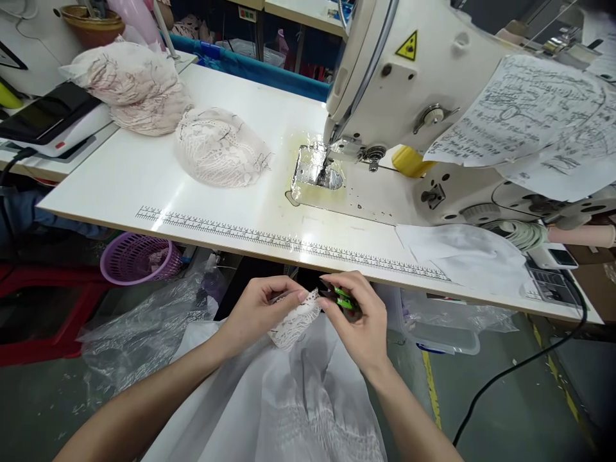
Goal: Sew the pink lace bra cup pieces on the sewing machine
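Note:
Below the table's front edge, my left hand (pixel 262 308) pinches a small piece of white lace (pixel 294 324). Close beside it, my right hand (pixel 360 317) is closed on a pair of green-handled thread snips (pixel 342 299), whose tip meets the lace's upper edge. White gathered fabric (pixel 289 404) lies over my lap under both hands. On the white sewing table (pixel 144 173) rest a lace piece (pixel 219 147) and a pile of pale pink lace pieces (pixel 129 86). The sewing machine (pixel 423 83) stands at the right, with its needle area (pixel 323 168) over a shiny plate.
A printed ruler strip (pixel 289 242) runs along the table's front edge. A purple basket (pixel 137 258) and clear plastic bags (pixel 144 333) are on the floor to the left. Paper sheets (pixel 529 122) hang on the machine. White cloth (pixel 462 253) and a black cable (pixel 520 366) lie at right.

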{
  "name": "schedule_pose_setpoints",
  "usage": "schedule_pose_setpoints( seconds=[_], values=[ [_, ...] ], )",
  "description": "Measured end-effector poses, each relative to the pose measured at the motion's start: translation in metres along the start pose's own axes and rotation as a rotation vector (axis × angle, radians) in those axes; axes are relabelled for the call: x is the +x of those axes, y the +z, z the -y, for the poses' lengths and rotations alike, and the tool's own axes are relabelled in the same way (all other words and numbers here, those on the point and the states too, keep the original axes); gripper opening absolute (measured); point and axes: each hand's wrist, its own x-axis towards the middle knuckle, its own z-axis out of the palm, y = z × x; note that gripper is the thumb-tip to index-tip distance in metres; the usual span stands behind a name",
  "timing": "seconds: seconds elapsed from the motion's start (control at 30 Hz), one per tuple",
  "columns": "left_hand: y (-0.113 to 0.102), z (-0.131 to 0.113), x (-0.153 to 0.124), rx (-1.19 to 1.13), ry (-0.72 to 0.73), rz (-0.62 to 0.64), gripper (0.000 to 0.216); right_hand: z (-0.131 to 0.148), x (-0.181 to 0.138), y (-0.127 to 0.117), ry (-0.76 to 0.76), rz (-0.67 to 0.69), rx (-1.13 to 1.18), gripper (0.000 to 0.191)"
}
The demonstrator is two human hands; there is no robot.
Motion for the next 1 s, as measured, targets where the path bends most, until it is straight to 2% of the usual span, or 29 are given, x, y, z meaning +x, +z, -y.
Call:
schedule_pose_setpoints(
  seconds=[0.13,0.33,0.87,1.0],
  values=[
    [0.0,-0.002,0.0,-0.023,-0.01,-0.018,0.027,-0.005,-0.004,-0.009,-0.193,-0.008,-0.247,0.026],
    [0.0,-0.002,0.0,-0.03,-0.008,-0.029,0.027,-0.013,-0.008,-0.013,-0.344,-0.049,-0.442,0.028],
    [0.003,-0.002,-0.001,-0.03,-0.016,-0.024,0.027,-0.013,-0.009,-0.011,-0.355,-0.07,-0.462,0.023],
    [0.003,-0.002,0.0,-0.041,-0.029,-0.024,0.029,-0.013,-0.011,-0.013,-0.299,-0.058,-0.406,0.024]
  ],
)
